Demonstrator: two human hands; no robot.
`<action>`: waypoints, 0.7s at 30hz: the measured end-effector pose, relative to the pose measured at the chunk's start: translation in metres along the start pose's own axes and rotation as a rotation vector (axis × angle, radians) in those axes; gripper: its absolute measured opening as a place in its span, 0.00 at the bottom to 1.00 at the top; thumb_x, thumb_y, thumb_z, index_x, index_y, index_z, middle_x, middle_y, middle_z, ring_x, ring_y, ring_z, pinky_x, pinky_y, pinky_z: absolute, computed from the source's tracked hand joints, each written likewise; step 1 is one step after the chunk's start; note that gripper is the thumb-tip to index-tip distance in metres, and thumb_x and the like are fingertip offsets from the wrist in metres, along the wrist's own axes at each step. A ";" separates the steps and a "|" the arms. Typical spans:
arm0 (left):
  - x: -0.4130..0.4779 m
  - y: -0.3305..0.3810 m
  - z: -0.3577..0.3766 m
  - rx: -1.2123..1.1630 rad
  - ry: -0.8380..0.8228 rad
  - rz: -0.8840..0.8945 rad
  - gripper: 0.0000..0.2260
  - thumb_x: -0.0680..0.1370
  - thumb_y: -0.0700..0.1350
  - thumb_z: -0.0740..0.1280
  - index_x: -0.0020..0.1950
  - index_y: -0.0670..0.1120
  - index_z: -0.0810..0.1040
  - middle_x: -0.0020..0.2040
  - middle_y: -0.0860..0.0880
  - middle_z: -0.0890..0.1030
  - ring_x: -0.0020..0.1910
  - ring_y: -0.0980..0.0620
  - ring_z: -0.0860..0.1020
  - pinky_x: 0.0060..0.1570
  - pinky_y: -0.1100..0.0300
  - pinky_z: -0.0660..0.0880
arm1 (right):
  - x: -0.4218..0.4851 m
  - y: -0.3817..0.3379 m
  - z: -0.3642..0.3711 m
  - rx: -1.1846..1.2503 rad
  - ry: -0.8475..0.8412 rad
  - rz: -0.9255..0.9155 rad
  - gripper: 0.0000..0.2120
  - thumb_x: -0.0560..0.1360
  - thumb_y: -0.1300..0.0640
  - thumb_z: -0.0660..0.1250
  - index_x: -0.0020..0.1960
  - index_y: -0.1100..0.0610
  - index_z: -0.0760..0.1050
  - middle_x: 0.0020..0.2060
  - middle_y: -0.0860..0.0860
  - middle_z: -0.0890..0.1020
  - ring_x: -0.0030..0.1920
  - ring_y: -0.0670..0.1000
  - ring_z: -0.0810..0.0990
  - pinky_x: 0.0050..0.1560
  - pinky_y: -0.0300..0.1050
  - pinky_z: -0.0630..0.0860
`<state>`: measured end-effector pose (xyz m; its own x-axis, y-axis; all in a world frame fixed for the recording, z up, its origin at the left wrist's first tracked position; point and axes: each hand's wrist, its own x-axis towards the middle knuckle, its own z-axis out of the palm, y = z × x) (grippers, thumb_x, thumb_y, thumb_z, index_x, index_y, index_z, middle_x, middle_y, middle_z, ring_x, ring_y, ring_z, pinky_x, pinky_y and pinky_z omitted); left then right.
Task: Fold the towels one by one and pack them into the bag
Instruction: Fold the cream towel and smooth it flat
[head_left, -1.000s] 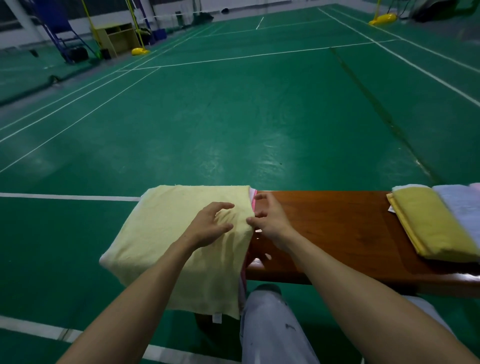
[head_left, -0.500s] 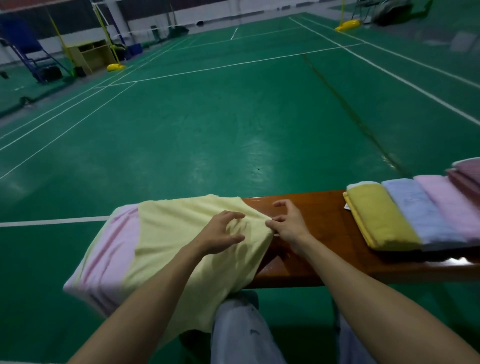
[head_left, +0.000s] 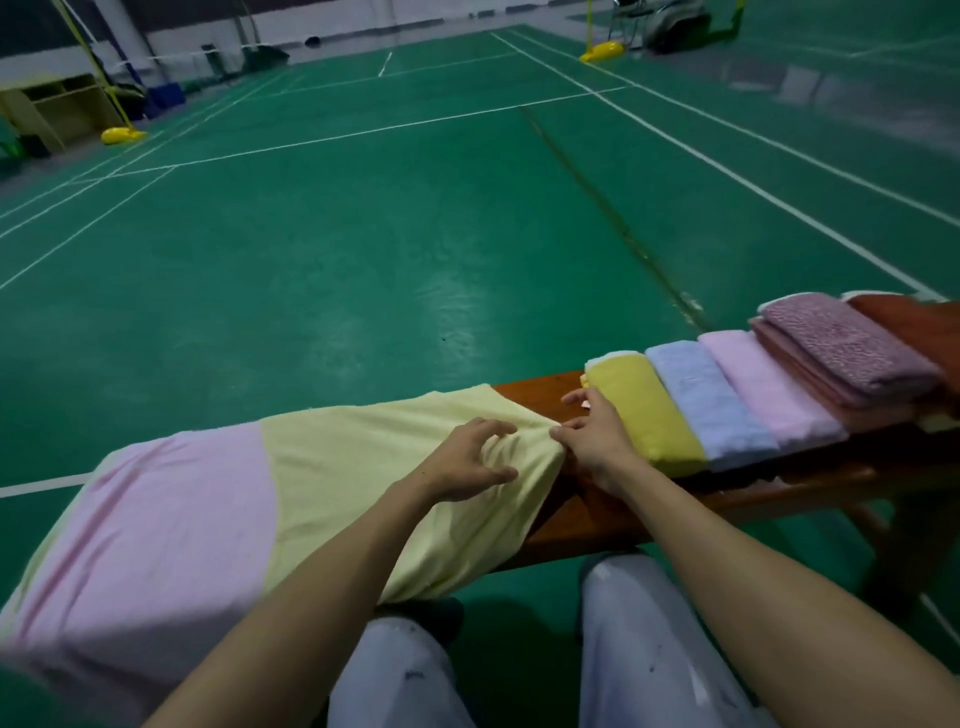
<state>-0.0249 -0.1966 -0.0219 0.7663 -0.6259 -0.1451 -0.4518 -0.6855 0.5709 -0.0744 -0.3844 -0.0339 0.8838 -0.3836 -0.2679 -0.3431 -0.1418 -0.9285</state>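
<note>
A pale yellow towel (head_left: 363, 467) lies spread over the left part of a wooden bench (head_left: 540, 392), its near edge hanging off. It overlaps a pink towel (head_left: 156, 519) that reaches the left edge of the view. My left hand (head_left: 467, 457) hovers with curled fingers over the yellow towel's right end, thumb touching the cloth. My right hand (head_left: 592, 431) pinches that towel's right edge at the fingertips. No bag is in view.
To the right on the bench lies a row of folded towels: mustard yellow (head_left: 644, 415), light blue (head_left: 706, 400), light pink (head_left: 769, 389) and a mauve one (head_left: 847, 343) on a rust-coloured stack. My knees (head_left: 649, 623) are below the bench. Green court floor lies beyond.
The view has swung right, showing more folded towels. The yellow towel has slid right, uncovering the pink one. Both hands have moved right with its edge, toward the mustard towel.
</note>
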 end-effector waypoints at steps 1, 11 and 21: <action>0.004 0.004 0.002 -0.003 0.000 0.006 0.24 0.74 0.50 0.72 0.69 0.51 0.71 0.68 0.48 0.71 0.67 0.51 0.69 0.66 0.58 0.64 | 0.003 0.000 -0.005 0.000 0.043 -0.011 0.17 0.75 0.64 0.71 0.57 0.50 0.69 0.43 0.55 0.80 0.41 0.53 0.78 0.31 0.44 0.70; 0.019 0.034 0.005 -0.103 0.095 0.061 0.22 0.76 0.48 0.71 0.68 0.48 0.71 0.65 0.47 0.73 0.53 0.51 0.75 0.53 0.60 0.73 | -0.011 -0.009 -0.019 0.024 -0.066 -0.076 0.17 0.76 0.62 0.70 0.61 0.51 0.69 0.47 0.54 0.81 0.48 0.52 0.80 0.43 0.44 0.76; -0.005 0.009 -0.023 0.014 -0.038 -0.007 0.14 0.77 0.49 0.69 0.62 0.47 0.77 0.66 0.46 0.68 0.46 0.52 0.76 0.52 0.62 0.72 | -0.027 -0.020 0.034 0.009 -0.293 -0.071 0.23 0.76 0.60 0.70 0.67 0.50 0.66 0.57 0.55 0.79 0.53 0.49 0.81 0.42 0.36 0.79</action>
<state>-0.0227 -0.1910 0.0024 0.7514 -0.6349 -0.1799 -0.4532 -0.6947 0.5586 -0.0803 -0.3405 -0.0173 0.9600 -0.0928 -0.2643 -0.2759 -0.1501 -0.9494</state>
